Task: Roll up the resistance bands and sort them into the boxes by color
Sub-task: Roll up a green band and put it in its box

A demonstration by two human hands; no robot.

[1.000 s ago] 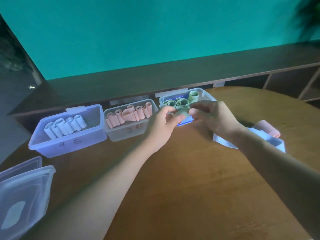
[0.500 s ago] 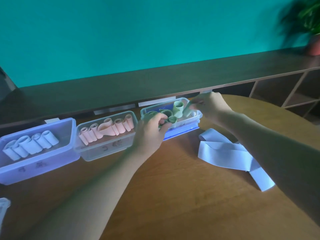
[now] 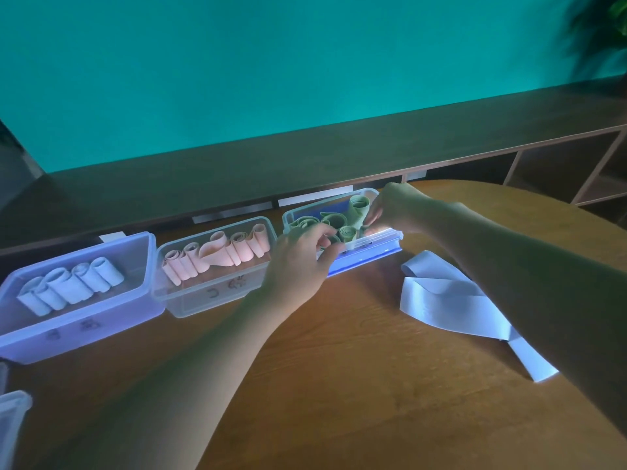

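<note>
- I see the teal wall [image 3: 271, 62] across the whole background, with a long dark shelf [image 3: 305, 154] running beneath it.
- The round wooden surface [image 3: 356, 385] fills the foreground and carries everything else.
- The purple box [image 3: 84, 330] sits at the far left of the row; white rolled bands [image 3: 68, 286] lie side by side inside it.
- The clear middle box [image 3: 203, 300] stands just beside it and holds pink rolled bands [image 3: 220, 254].
- The blue-based box [image 3: 364, 257] is the rightmost of the three, and green rolled bands [image 3: 349, 218] are packed into it, some upright.
- A loose white band [image 3: 451, 300] lies unrolled on the surface to the right of that box, partly under my right forearm.
- My left hand [image 3: 298, 262] rests at the near edge of the blue-based box, fingers curled over the rim; I cannot tell whether they hold a roll.
- My right hand [image 3: 393, 208] reaches into the box's far right corner, fingertips bent down beside an upright green roll; its grip is hidden from me.
- A lid corner [image 3: 12, 425] pokes in at the lower left.
</note>
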